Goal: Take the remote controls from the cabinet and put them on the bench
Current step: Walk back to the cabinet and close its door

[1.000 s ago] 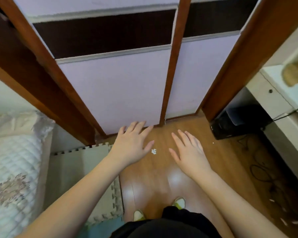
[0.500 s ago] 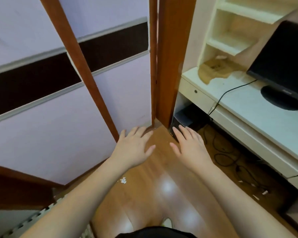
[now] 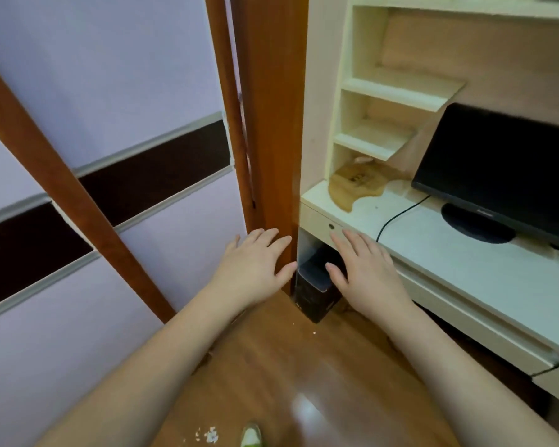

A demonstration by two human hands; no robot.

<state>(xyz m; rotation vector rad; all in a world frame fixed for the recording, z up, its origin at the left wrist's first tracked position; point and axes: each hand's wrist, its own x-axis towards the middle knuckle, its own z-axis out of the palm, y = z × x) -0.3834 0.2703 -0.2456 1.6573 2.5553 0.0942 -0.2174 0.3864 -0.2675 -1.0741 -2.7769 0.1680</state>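
Head view: our left hand (image 3: 255, 266) and right hand (image 3: 365, 272) hover open, empty; no remotes visible, so we risk searching the white desk (image 3: 465, 253) wrongly.

Cabinet (image 3: 117, 150) at left: pale lilac sliding doors, dark brown horizontal band edged in light trim, reddish-brown wood frame, doors shut. Remote controls not visible. Nothing identifiable as the bench either.

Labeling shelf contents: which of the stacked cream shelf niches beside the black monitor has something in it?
The lowest niche, at desk level: a tan wooden board lies in it, jutting onto the white desk. The niches above look bare.
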